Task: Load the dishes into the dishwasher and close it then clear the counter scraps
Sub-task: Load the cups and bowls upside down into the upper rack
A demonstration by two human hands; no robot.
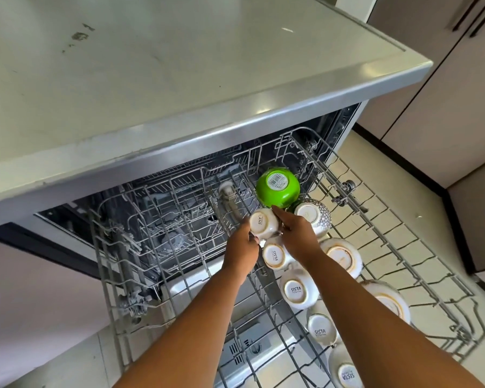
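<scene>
Your left hand (242, 246) and right hand (297, 233) both gripped an upturned white cup (263, 223) in the upper rack (420, 247), at seven o'clock from the green bowl (277, 187). Best to have seated it squarely between tines, clear of the neighbouring cup (276, 253).

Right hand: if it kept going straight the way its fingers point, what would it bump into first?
Probably the green bowl. The right hand rests beside the white cup, fingertips aimed up at the bowl just beyond them, though depth is hard to judge.
</scene>
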